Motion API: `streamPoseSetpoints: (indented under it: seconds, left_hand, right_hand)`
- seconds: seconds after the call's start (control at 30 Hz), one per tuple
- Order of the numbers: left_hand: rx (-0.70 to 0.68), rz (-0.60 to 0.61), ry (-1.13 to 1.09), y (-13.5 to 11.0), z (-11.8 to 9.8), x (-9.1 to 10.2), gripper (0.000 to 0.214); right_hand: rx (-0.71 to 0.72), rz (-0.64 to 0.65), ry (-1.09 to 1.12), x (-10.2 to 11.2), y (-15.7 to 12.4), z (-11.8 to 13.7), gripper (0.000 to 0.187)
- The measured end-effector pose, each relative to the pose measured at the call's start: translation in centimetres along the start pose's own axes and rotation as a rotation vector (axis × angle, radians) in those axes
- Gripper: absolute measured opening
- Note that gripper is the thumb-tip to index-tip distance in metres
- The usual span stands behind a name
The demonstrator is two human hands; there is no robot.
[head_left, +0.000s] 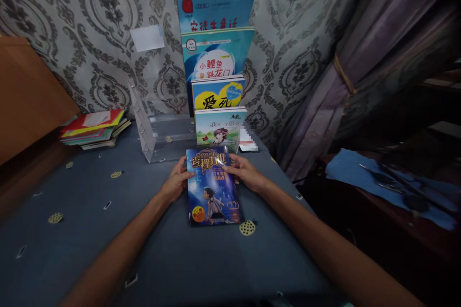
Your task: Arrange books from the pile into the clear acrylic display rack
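Between my two hands is a dark blue paperback book (207, 196) with gold title lettering and a cartoon figure, its front cover facing me. My left hand (177, 180) grips its left edge, thumb on the cover. On the opposite edge, my right hand (248, 172) pinches it near the upper corner. Just behind stands a clear tiered display rack (167, 146). Its right side bears a column of books: a pale green one (219, 129) in front, then a yellow and blue one (201, 96), a teal one (216, 50), and a tall blue one (216, 2) at the back.
At the left lies a pile of colourful thin books (93, 127) beside a brown wooden panel (32, 100). A patterned wall rises behind the rack. To the right hangs a tied curtain (324, 67), and a blue cloth (345, 168) with dark items lies beyond the grey-blue tablecloth (144, 244).
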State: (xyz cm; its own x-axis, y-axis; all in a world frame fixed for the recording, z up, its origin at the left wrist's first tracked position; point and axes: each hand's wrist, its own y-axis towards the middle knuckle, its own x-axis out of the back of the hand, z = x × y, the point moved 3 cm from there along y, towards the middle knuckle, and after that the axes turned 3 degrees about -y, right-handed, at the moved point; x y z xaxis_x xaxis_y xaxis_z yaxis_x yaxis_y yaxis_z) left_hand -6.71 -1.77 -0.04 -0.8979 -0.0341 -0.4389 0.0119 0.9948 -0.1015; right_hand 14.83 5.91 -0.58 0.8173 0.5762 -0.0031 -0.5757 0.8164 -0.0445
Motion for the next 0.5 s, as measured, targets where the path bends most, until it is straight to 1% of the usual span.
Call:
streamPoseSetpoints:
  seconds: [0.27,0.5]
  left_hand:
    - [0.019,0.061,0.058,-0.41,-0.39,-0.6,0.067]
    - [-0.032,0.05,0.027,-0.27,-0.28,-0.87,0.065]
  right_hand:
    - [0.016,0.011,0.008,-0.07,-0.25,0.43,0.055]
    - [0.032,0.035,-0.002,0.06,-0.28,0.64,0.052]
